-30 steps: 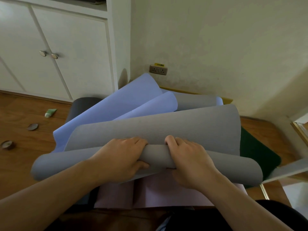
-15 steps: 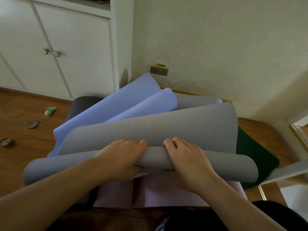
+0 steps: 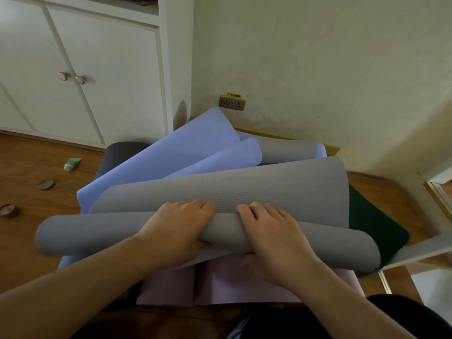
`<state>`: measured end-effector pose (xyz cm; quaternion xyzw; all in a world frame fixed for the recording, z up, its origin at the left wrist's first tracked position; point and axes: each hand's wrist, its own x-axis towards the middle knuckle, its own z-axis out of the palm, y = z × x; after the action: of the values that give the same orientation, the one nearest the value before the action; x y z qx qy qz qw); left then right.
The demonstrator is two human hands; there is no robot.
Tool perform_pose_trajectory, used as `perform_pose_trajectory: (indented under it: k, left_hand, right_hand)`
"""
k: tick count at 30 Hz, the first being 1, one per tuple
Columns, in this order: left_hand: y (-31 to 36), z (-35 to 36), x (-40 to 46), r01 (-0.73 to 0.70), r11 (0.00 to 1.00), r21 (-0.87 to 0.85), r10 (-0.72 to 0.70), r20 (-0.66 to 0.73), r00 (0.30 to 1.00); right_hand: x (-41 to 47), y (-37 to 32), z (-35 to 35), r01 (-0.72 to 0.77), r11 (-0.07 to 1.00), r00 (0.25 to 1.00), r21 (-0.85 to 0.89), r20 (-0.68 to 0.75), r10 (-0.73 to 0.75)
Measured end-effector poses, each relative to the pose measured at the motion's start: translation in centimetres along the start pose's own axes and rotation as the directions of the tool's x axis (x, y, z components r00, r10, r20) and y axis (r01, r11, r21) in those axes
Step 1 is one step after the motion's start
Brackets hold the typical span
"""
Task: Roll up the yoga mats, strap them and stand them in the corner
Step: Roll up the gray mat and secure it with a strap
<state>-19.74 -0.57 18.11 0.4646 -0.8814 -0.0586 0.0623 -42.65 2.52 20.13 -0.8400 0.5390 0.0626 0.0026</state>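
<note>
Head cam: both hands are on the grey yoga mat (image 3: 220, 192), mid-roll. The left hand (image 3: 176, 226) is wrapped over the rolled part with fingers curled over the top and thumb tucked underneath. The right hand (image 3: 274, 236) grasps it the same way, just beside the left, near the roll's middle. The roll sits across the frame's centre, running 9 to 3 o'clock, on top of a pink mat (image 3: 220, 285).

For doing this bit well, I'd say keep the roll tight and push it forward evenly. With both hands bunched at the middle, the ends could go loose or cone out, so spreading the hands wider would probably help.

Room-wise it's cramped. The unrolled grey part climbs toward 12 o'clock over a heap of lavender-blue mats (image 3: 171, 162), and the wall (image 3: 318, 57) with its socket (image 3: 232, 103) is just behind that. White cabinet (image 3: 102, 81) at 10 o'clock, a dark green mat (image 3: 374, 228) at 3. Open wood floor (image 3: 29, 241) at 9 o'clock, with tape rolls (image 3: 46, 184) and a small green tube (image 3: 72, 163) lying there.
</note>
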Motion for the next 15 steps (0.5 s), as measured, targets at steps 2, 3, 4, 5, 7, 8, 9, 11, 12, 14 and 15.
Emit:
perform_pose_trajectory:
  k: [2,3,4,5,7,8,9,11,12,14,15]
  left_hand:
    - [0.1,-0.6,0.2,0.052,0.998,-0.031,-0.049,0.099,0.994]
    - [0.3,-0.9,0.2,0.065,0.997,-0.036,-0.06,0.133,0.989]
    - [0.3,-1.0,0.2,0.073,0.996,-0.041,-0.066,0.152,0.986]
    - [0.4,-0.9,0.0,0.068,0.997,-0.037,-0.063,0.137,0.989]
    - [0.7,-0.3,-0.3,0.014,1.0,0.019,-0.014,0.035,0.999]
    - [0.9,0.3,-0.5,-0.022,0.997,0.074,0.023,-0.011,1.0]
    - [1.1,0.9,-0.6,-0.041,0.992,0.122,0.047,-0.041,0.998]
    - [1.0,1.2,-0.6,-0.062,0.99,0.125,0.071,-0.07,0.995]
    - [0.8,1.3,-0.5,-0.071,0.991,0.115,0.08,-0.078,0.994]
    - [0.4,1.0,-0.2,-0.084,0.992,0.089,0.09,-0.06,0.994]
    - [0.4,0.7,-0.1,-0.08,0.995,0.063,0.083,-0.052,0.995]
  right_hand:
    - [0.0,-0.3,0.0,0.0,1.0,1.0,-0.002,-0.008,0.0]
    - [-0.1,-0.4,-0.1,0.017,1.0,1.0,0.009,-0.004,-0.017]
    - [-0.1,-0.4,-0.2,0.037,0.999,0.999,0.025,0.0,-0.037]
    - [-0.1,-0.4,-0.3,0.049,0.998,0.999,0.038,0.004,-0.049]
    - [0.0,-0.2,-0.8,0.034,0.997,0.999,0.065,0.015,-0.035]
    - [0.0,-0.1,-1.1,0.021,0.997,0.999,0.081,0.025,-0.023]
    - [0.1,0.0,-1.2,0.015,0.995,0.999,0.097,0.027,-0.017]
    - [0.2,0.1,-1.0,0.02,0.994,1.0,0.104,0.014,-0.021]
    - [0.1,0.1,-0.8,0.025,0.995,1.0,0.092,-0.002,-0.025]
    - [-0.1,-0.2,0.1,0.021,1.0,0.998,0.02,-0.054,-0.02]
    - [-0.2,-0.6,0.6,-0.004,1.0,0.997,-0.014,-0.081,0.003]
